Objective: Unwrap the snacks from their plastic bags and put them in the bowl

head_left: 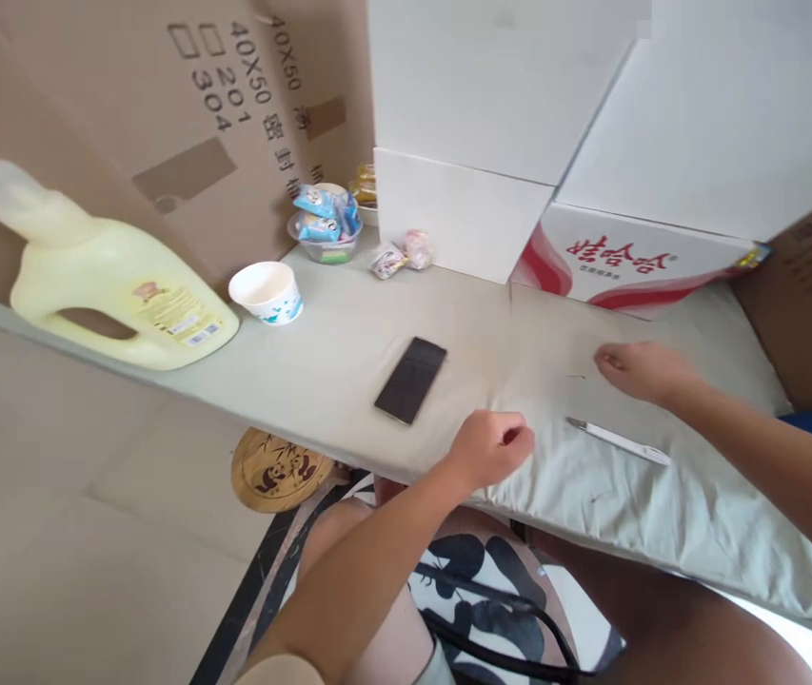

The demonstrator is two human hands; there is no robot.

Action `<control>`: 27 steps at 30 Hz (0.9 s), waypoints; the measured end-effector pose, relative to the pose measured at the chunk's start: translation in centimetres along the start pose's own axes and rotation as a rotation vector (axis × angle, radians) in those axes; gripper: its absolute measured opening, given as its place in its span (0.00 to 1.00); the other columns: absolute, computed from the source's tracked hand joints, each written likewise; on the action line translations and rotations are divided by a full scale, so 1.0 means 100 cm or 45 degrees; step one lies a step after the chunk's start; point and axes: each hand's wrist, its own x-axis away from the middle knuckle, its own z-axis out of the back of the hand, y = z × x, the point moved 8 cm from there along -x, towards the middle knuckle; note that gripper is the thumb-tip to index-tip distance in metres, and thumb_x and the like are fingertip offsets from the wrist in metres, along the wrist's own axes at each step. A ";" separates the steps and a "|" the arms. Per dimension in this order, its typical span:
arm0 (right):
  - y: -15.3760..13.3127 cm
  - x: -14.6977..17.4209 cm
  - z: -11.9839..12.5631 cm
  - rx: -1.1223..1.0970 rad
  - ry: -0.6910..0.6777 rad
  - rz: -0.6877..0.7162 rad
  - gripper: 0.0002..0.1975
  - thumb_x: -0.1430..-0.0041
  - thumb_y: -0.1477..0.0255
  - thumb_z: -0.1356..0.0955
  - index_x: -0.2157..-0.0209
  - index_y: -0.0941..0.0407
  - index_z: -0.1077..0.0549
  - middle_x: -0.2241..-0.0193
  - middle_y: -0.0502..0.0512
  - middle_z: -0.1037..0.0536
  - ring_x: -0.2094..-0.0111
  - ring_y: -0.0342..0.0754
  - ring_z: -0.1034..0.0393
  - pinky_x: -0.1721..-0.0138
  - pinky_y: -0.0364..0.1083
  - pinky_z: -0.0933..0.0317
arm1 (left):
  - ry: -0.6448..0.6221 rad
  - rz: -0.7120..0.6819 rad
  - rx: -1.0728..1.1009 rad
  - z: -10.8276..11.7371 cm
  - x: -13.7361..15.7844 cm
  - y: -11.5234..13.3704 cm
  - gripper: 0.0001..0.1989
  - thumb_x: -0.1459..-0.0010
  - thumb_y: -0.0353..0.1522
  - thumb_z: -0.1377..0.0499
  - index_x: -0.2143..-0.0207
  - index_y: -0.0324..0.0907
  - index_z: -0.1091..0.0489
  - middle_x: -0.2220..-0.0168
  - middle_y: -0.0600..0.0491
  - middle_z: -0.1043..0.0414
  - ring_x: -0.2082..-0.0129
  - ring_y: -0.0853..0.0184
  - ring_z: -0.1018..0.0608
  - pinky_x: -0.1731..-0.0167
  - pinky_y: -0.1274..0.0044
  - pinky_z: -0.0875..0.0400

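My left hand (492, 447) rests as a loose fist near the front edge of the cloth-covered table (334, 352), with nothing visible in it. To its upper left lies a dark smartphone (411, 381), face up and apart from the hand. My right hand (638, 371) is also curled into a fist on the cloth, further back, and shows no object in its fingers. Between the two hands, nearer the edge, a white pen (620, 442) lies flat, touched by neither. A tiny thin strand (576, 377) lies just left of my right hand.
On the left stand a pale yellow jug (112, 285) and a paper bowl (267, 291). A clear tub (326, 245) of blue packets and small wrapped packets (404, 253) sit behind. White boxes (459, 214), a red-and-white carton (612, 259) and cardboard (163, 95) border the table.
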 end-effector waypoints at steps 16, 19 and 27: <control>-0.482 -0.163 0.080 -0.094 0.385 0.878 0.27 0.39 0.73 0.34 0.38 0.52 0.33 0.44 0.62 0.30 0.40 0.67 0.36 0.42 0.66 0.43 | -0.256 -0.082 -0.315 0.031 -0.012 -0.014 0.05 0.43 0.35 0.40 0.64 0.46 0.27 0.59 0.52 0.19 0.56 0.57 0.19 0.78 0.75 0.41; -0.490 -0.185 0.070 -0.076 0.417 0.842 0.19 0.40 0.67 0.31 0.48 0.55 0.26 0.45 0.63 0.29 0.40 0.68 0.38 0.40 0.68 0.47 | -0.295 -0.083 -0.304 0.033 -0.011 -0.016 0.13 0.46 0.30 0.39 0.57 0.48 0.27 0.49 0.51 0.20 0.46 0.53 0.22 0.77 0.75 0.38; -0.510 -0.143 0.074 -0.438 0.242 0.787 0.27 0.31 0.50 0.43 0.51 0.55 0.24 0.53 0.62 0.24 0.46 0.63 0.31 0.47 0.62 0.34 | -0.282 -0.111 -0.194 0.011 -0.013 -0.013 0.17 0.44 0.34 0.41 0.52 0.50 0.25 0.50 0.52 0.20 0.50 0.53 0.21 0.71 0.74 0.30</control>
